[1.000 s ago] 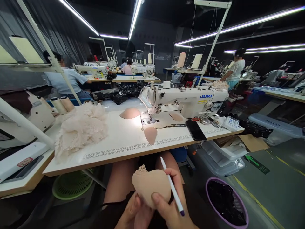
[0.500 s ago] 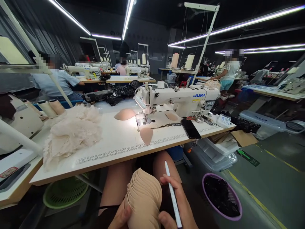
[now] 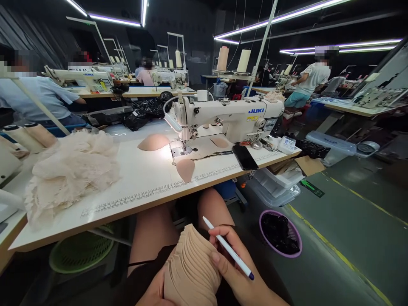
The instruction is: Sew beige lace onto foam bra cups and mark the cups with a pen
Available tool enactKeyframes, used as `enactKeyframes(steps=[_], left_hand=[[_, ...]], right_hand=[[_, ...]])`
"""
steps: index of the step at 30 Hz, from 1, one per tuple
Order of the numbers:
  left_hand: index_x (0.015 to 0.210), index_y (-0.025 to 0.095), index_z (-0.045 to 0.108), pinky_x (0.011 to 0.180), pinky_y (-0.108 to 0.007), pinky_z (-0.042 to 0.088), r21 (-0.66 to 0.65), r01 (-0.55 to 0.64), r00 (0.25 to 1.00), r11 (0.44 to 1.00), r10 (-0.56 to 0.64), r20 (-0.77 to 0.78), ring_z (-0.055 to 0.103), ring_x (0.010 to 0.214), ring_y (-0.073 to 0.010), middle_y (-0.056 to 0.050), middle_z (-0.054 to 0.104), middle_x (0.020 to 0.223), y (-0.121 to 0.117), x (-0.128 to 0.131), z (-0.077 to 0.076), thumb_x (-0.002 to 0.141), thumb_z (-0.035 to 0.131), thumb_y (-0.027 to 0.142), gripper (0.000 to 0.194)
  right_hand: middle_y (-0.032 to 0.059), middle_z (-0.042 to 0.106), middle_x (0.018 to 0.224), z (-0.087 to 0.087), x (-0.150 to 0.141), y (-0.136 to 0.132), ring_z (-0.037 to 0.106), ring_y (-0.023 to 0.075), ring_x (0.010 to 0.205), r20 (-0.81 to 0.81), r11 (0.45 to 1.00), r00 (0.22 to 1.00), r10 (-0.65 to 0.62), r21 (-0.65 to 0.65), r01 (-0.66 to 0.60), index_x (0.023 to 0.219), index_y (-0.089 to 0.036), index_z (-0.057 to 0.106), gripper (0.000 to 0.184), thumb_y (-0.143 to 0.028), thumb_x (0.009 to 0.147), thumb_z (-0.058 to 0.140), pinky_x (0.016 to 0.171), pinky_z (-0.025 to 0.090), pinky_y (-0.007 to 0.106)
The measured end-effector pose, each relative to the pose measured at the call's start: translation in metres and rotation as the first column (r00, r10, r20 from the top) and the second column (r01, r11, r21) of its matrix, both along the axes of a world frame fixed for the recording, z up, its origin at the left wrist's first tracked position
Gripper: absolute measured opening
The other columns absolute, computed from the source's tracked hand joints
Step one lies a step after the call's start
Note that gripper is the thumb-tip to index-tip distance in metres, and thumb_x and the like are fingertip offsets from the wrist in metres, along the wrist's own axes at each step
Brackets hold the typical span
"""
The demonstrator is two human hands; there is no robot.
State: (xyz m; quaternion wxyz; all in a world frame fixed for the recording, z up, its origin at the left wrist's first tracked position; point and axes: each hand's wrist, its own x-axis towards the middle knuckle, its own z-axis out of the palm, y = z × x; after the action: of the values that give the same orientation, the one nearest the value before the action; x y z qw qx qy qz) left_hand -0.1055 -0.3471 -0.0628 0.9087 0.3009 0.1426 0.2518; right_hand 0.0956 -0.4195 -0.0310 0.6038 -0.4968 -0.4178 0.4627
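Note:
On my lap I hold a stack of beige bra cups point(image 3: 191, 267), its layered edges turned up toward me. My left hand point(image 3: 152, 293) grips the stack from below at the bottom edge of the view, mostly hidden. My right hand point(image 3: 234, 263) rests against the stack's right side and pinches a white pen point(image 3: 228, 253) with a dark tip, slanting up to the left. In front of me stands the white sewing table point(image 3: 143, 187) with a white Juki sewing machine point(image 3: 229, 119). Single beige cups lie by the needle point(image 3: 185, 168) and farther left point(image 3: 154, 142).
A heap of cream lace point(image 3: 70, 170) covers the table's left. A black phone point(image 3: 245, 157) lies right of the machine. A purple bin of dark scraps point(image 3: 280, 233) and a green basket point(image 3: 79, 253) stand on the floor. Other people sit at machines behind.
The view has swung right and down. The stack has turned from its rounded face to its layered edges, and my right hand has tilted the pen flatter, now leftward.

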Motion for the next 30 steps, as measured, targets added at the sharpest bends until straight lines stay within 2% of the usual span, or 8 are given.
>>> enactKeyframes(steps=[3,7,9,12,15,20,24,30], left_hand=[[0.160,0.023,0.043,0.123,-0.060,0.033,0.014,-0.028,0.998,1.000,0.029,-0.050,0.045,0.147,-0.0489,-0.019,0.061,0.150,0.001,-0.002,0.001,0.058,0.099,0.047,0.119],[0.155,0.023,0.050,0.119,-0.057,0.041,-0.130,-0.049,0.965,0.990,0.014,-0.260,0.053,0.141,-0.0492,-0.016,0.073,0.135,0.006,-0.003,0.002,0.043,0.105,0.035,0.124],[0.151,0.023,0.054,0.116,-0.056,0.044,-0.212,-0.051,0.943,0.976,-0.023,-0.333,0.058,0.136,-0.0476,-0.014,0.078,0.122,0.010,0.000,0.002,0.053,0.101,0.043,0.111],[0.149,0.023,0.057,0.112,-0.060,0.047,-0.286,-0.036,0.926,0.958,-0.076,-0.369,0.066,0.127,-0.0463,-0.011,0.082,0.108,0.016,0.007,0.000,0.074,0.086,0.059,0.087],[0.144,0.020,0.062,0.111,-0.060,0.047,-0.318,-0.028,0.917,0.948,-0.102,-0.387,0.069,0.123,-0.0461,-0.012,0.083,0.102,0.018,0.010,0.002,0.075,0.085,0.061,0.084],[0.117,0.013,0.076,0.110,-0.060,0.049,-0.374,-0.018,0.918,0.927,-0.133,-0.374,0.072,0.117,-0.0440,-0.015,0.083,0.097,0.014,0.013,0.016,0.078,0.078,0.067,0.067],[0.127,0.016,0.073,0.112,-0.058,0.048,-0.268,-0.061,0.934,0.961,-0.041,-0.356,0.071,0.121,-0.0415,-0.014,0.082,0.110,0.011,0.010,0.031,0.081,0.080,0.061,0.064],[0.139,0.022,0.067,0.117,-0.064,0.040,0.060,-0.010,0.965,0.998,0.025,-0.261,0.060,0.133,-0.0488,-0.015,0.075,0.130,0.003,0.001,0.045,0.056,0.100,0.049,0.093]], right_hand=[[0.0019,0.064,0.096,0.002,0.010,0.003,0.059,0.0175,0.088,0.083,0.998,0.995,-0.062,0.035,0.059,0.121,-0.028,0.064,0.031,-0.053,0.104,0.060,0.081,0.047,0.030],[-0.0042,0.059,0.064,0.004,0.027,0.011,0.051,0.0136,0.064,-0.024,0.977,0.978,-0.208,0.034,0.209,0.107,-0.023,0.064,0.034,-0.055,0.106,0.055,0.066,0.041,0.026],[-0.0062,0.057,0.056,0.006,0.033,0.015,0.047,0.0122,0.056,-0.068,0.978,0.977,-0.202,0.029,0.205,0.100,-0.022,0.061,0.035,-0.055,0.106,0.055,0.063,0.038,0.026],[-0.0069,0.056,0.051,0.011,0.035,0.017,0.044,0.0108,0.052,-0.064,0.989,0.987,-0.150,0.005,0.151,0.090,-0.021,0.059,0.040,-0.057,0.106,0.056,0.062,0.036,0.026],[-0.0070,0.056,0.049,0.014,0.031,0.017,0.042,0.0101,0.050,-0.088,0.994,0.990,-0.110,-0.037,0.108,0.089,-0.020,0.058,0.043,-0.060,0.104,0.057,0.060,0.034,0.025],[-0.0078,0.054,0.046,0.017,0.026,0.017,0.037,0.0082,0.045,-0.226,0.996,0.971,-0.077,-0.069,0.062,0.088,-0.020,0.058,0.041,-0.058,0.102,0.060,0.055,0.030,0.023],[-0.0077,0.051,0.044,0.023,0.027,0.017,0.035,0.0086,0.046,-0.318,0.995,0.943,-0.094,-0.052,0.081,0.083,-0.020,0.058,0.040,-0.055,0.101,0.062,0.054,0.029,0.023],[-0.0060,0.058,0.050,0.025,0.025,0.012,0.044,0.0099,0.050,-0.082,0.996,0.993,-0.082,-0.034,0.079,0.089,-0.020,0.059,0.043,-0.060,0.104,0.057,0.061,0.034,0.025]])
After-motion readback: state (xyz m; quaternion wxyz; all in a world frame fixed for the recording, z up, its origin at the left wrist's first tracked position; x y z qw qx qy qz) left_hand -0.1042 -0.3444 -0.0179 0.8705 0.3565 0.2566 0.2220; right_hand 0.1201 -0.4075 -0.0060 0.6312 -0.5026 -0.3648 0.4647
